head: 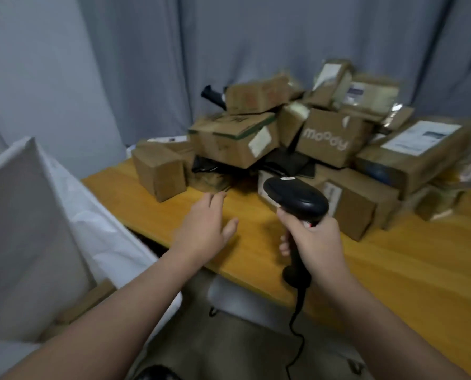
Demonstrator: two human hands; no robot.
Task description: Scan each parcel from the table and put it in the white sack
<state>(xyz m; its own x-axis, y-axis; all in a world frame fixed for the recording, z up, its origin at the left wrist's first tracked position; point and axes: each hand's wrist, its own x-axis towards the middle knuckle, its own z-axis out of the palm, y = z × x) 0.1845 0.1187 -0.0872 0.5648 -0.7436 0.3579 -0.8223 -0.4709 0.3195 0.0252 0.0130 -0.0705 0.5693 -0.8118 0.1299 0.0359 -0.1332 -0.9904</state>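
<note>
A heap of brown cardboard parcels [322, 138] lies on the wooden table [393, 270], among them a box printed "moody" [330, 138] and a small box [159, 171] at the left end. My right hand [314, 242] grips the handle of a black barcode scanner [297, 198], its head pointing at the heap. My left hand [204, 226] hovers over the table with fingers stretched toward the parcels, holding nothing. The white sack [26, 229] stands open at the left, with cardboard parcels [86, 303] showing inside.
Black plastic bags [209, 168] lie under the boxes. A black handle-like object [213, 96] sticks out at the top left of the heap. The scanner's cable [297, 325] hangs down off the table's front edge. Grey curtains close off the back.
</note>
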